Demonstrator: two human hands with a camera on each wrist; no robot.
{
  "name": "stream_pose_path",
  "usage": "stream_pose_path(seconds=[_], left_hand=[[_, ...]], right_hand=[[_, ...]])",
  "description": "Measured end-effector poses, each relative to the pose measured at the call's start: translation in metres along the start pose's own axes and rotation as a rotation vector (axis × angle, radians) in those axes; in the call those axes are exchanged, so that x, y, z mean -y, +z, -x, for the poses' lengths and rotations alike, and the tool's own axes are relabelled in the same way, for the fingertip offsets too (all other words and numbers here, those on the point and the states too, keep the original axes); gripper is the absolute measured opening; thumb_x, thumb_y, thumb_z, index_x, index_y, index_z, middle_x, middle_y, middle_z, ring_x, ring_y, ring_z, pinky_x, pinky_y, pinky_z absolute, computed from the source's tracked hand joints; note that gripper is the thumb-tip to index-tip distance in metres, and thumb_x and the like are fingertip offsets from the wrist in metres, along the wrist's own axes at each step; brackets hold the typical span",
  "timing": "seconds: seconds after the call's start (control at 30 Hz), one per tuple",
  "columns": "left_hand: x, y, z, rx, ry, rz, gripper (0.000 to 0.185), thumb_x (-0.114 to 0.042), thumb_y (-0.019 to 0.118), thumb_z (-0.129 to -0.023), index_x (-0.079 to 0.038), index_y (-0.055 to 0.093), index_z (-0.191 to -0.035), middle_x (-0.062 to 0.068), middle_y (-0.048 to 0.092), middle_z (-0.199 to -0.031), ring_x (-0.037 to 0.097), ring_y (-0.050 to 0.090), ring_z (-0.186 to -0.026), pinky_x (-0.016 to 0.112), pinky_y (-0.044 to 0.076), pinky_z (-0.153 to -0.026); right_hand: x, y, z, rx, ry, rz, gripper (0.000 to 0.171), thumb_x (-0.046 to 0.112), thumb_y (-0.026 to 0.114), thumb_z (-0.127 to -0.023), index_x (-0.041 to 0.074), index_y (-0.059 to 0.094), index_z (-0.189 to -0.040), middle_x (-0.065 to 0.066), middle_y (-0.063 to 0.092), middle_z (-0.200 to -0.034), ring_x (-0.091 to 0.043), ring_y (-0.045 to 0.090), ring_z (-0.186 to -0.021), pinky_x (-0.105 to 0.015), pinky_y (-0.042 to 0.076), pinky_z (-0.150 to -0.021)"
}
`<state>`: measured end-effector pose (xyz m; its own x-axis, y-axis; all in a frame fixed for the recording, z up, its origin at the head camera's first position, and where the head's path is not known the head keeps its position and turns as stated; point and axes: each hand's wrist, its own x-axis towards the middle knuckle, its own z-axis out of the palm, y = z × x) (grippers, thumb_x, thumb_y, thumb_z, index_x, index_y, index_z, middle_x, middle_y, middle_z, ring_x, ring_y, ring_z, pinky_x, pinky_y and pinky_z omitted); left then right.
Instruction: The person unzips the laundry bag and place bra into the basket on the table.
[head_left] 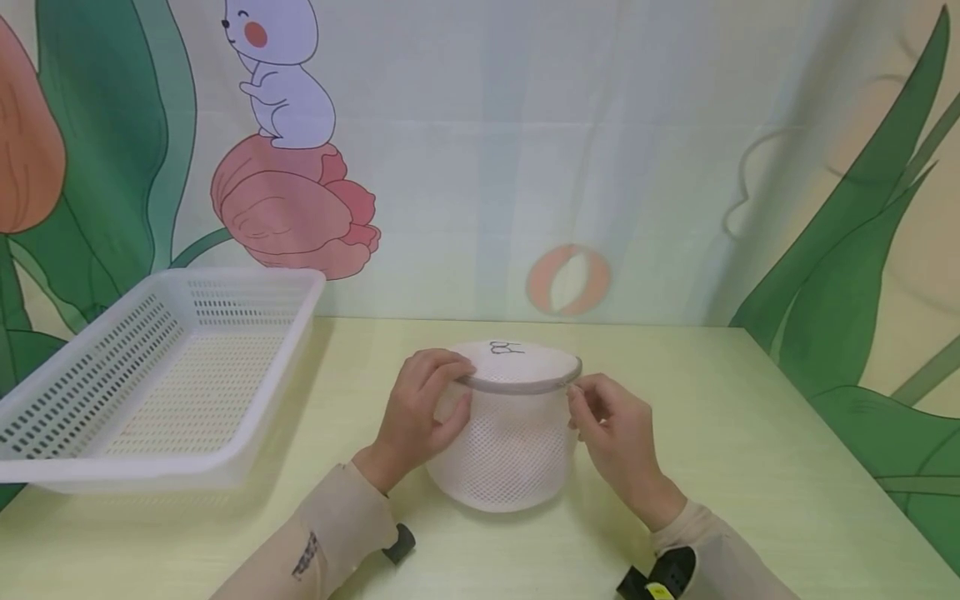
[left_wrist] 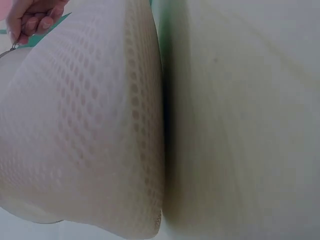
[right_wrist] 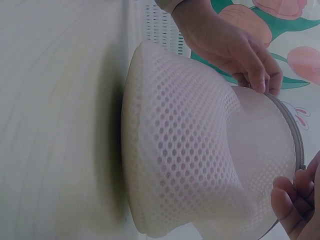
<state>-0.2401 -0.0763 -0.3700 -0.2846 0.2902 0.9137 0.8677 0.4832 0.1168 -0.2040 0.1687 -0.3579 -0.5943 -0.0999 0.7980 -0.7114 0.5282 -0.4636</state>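
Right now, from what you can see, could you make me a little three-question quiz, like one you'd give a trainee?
1. Multiple choice: in the head view, where does the white basket stand relative to the mesh bag?
A) To its left
B) To its right
C) Underneath it

2. True or false: the left hand and the right hand are both at the upper part of the bag.

3. Fill in the colour: the trim around the bag's top is ____.

Key: 1. A; 2. True; 3. Grey.
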Motion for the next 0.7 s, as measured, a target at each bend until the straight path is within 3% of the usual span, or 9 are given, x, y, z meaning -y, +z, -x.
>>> stream_pose_path(seconds=[0.3,0.7], left_hand=[[-0.008,0.004,-0.005,0.053,0.048,0.003,0.028,-0.023,0.058,-0.091,-0.002,0.06,-0.109,0.013,0.06,-0.111,0.028,0.056,-0.105,0.041,0.046,-0.09],[-0.019,0.009,-0.011,0.027,0.095,-0.023,0.027,-0.016,0.069,-0.084,-0.003,0.061,-0.106,0.012,0.061,-0.108,0.028,0.058,-0.101,0.041,0.048,-0.087]], right_hand=[[0.0,0.001,-0.001,0.005,-0.035,0.048,0.007,-0.005,0.063,-0.084,0.002,0.061,-0.083,0.001,0.059,-0.066,-0.005,0.052,-0.055,-0.014,0.043,-0.048],[0.001,0.003,0.001,0.039,-0.056,0.075,0.005,-0.001,0.063,-0.084,0.004,0.063,-0.085,-0.002,0.06,-0.074,-0.008,0.057,-0.065,-0.015,0.046,-0.054]])
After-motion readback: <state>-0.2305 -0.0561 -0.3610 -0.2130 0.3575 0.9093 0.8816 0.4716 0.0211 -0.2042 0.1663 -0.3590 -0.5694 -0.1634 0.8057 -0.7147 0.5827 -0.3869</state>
